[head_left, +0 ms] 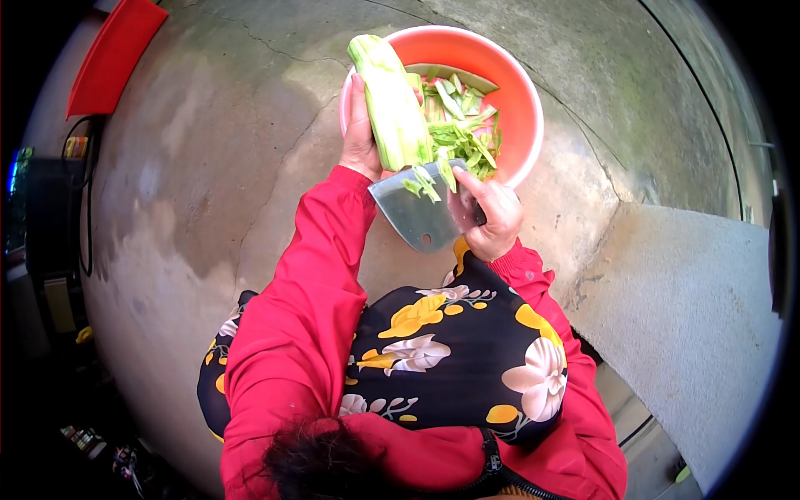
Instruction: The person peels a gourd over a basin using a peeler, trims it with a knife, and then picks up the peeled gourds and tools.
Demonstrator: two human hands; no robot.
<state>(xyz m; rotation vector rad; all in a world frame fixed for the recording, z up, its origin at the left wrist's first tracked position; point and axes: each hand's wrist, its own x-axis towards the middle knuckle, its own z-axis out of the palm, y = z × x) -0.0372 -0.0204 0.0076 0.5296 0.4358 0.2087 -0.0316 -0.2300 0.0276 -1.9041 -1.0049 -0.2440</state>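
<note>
My left hand is closed around a thick, pale-green peeled gourd, holding it tilted over the left side of a pink basin. A broad cleaver is in my right hand, whose index finger lies along the blade's upper edge while the other fingers curl round the handle. Several green peel strips cling to the blade, close below the gourd's lower end. More peelings lie inside the basin, beside another piece of pale-green vegetable partly hidden by the gourd.
The basin stands on a cracked concrete floor. A raised grey concrete slab is to the right. At the upper left is a red plastic object, with a black cable below it. Floral cloth covers my lap.
</note>
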